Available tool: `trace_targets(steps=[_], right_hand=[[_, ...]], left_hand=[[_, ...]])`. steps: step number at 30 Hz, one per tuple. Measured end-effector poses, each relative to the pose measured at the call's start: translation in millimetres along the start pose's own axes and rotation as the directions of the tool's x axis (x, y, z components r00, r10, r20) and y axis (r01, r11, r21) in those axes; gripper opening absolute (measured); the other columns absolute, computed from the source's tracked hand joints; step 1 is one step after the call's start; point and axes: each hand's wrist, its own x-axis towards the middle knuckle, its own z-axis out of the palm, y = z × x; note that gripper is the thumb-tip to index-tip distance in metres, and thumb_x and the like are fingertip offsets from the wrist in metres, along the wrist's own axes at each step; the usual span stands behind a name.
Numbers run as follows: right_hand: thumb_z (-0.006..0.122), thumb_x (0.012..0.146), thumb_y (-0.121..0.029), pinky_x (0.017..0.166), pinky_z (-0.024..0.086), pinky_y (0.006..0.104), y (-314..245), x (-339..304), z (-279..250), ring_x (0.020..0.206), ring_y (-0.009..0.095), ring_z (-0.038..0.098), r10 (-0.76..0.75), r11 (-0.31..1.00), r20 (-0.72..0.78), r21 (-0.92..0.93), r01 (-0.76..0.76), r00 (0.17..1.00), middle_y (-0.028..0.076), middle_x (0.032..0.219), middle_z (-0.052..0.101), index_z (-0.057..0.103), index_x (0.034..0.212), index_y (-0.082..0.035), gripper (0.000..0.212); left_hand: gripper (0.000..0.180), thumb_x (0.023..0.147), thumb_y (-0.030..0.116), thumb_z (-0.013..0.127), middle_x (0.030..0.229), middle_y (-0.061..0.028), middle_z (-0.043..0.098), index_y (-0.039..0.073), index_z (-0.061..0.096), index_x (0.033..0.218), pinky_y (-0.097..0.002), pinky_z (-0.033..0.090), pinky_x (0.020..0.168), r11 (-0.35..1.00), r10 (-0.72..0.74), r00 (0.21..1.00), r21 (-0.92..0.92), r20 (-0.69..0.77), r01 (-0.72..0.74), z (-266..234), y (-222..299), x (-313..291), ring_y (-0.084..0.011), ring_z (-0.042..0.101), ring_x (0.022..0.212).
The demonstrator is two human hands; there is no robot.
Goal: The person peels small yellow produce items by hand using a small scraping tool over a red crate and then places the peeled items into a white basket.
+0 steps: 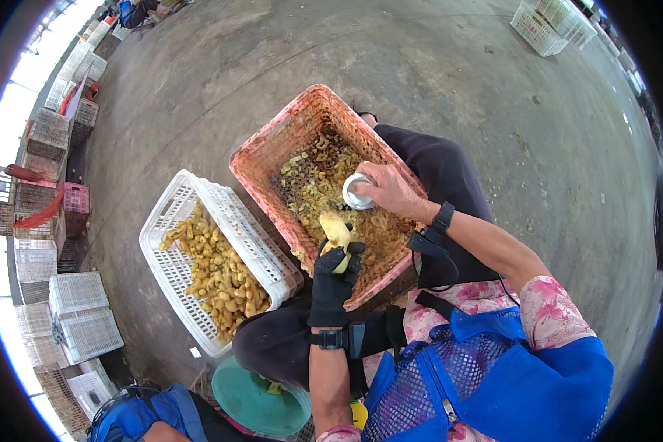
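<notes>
From where I'm standing, the gloved left hand (336, 274) has its fingers curled round a pale ginger root (335, 231) over the pink crate (274, 144); bare right hand's (392, 191) pinching a round whitish tin (358, 193) nearby.

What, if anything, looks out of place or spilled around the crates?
A small white rectangular scrap lies loose on the grey concrete floor beside the white slotted plastic crate, looking like stray litter. Also, the pink plastic crate has brown smears across its walls.
</notes>
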Motion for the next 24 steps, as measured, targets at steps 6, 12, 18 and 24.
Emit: trace_targets(steps=[6,12,18,24], right_hand=[[0.081,0.11,-0.024,0.084,0.06,0.0385,-41,-16,7,0.092,0.017,0.075,-0.005,0.979,0.024,0.202,0.0,1.0,0.01,0.097,0.079,0.074,0.12,0.001,0.028],[0.08,0.105,-0.02,0.081,0.06,0.0429,-11,-9,6,0.089,0.026,0.077,-0.094,0.996,0.049,0.005,0.094,0.994,0.017,0.098,0.078,0.075,0.116,0.001,0.025],[0.078,0.108,-0.019,0.081,0.057,0.0411,1,2,18,0.089,0.021,0.072,-0.025,0.998,-0.008,0.049,0.026,1.0,0.013,0.096,0.075,0.073,0.115,0.001,0.022],[0.078,0.111,-0.021,0.081,0.057,0.0392,-36,-18,38,0.09,0.016,0.071,0.019,0.979,0.025,0.2,-0.024,1.0,0.01,0.097,0.077,0.073,0.119,0.002,0.025]], left_hand=[[0.087,0.098,0.039,0.079,0.118,-0.0149,0.08,-0.003,0.055,0.169,-0.0259,0.055,0.055,0.977,-0.148,0.988,-0.163,-0.041,0.14,1,-5,8,-0.0173,0.071,0.076],[0.094,0.096,0.048,0.075,0.105,-0.0143,0.076,-0.01,0.053,0.167,-0.0282,0.051,0.051,0.989,-0.139,0.976,-0.076,-0.17,0.128,9,-1,3,-0.019,0.065,0.063],[0.1,0.097,0.054,0.074,0.104,-0.0133,0.076,-0.011,0.05,0.168,-0.0277,0.049,0.05,0.982,-0.073,0.982,-0.16,0.173,0.101,-14,6,6,-0.0171,0.061,0.057],[0.082,0.097,0.029,0.086,0.127,-0.016,0.077,0.001,0.054,0.167,-0.0319,0.062,0.075,0.988,0.016,0.997,-0.152,0.073,-0.004,-20,0,-3,-0.0207,0.074,0.089]])
